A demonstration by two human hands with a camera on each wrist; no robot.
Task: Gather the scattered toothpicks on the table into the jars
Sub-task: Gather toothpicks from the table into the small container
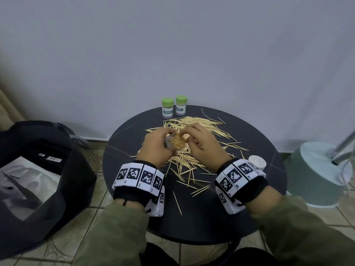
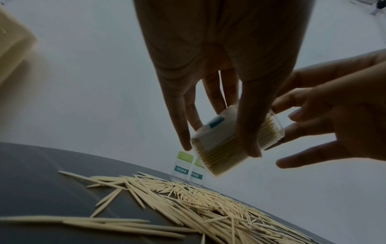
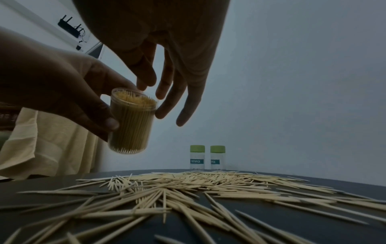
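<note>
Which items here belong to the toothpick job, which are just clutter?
Job:
- clear plastic jar packed with toothpicks, held in left hand
- right hand, fingers at the jar's open mouth
- scattered wooden toothpicks
- two green-lidded clear jars
- white round lid

Lying about:
- black bag
- pale green lamp base

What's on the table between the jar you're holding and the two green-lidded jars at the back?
Scattered toothpicks only, seen in the head and right wrist views. They run from under the held jar almost to the green-lidded jars.
</note>
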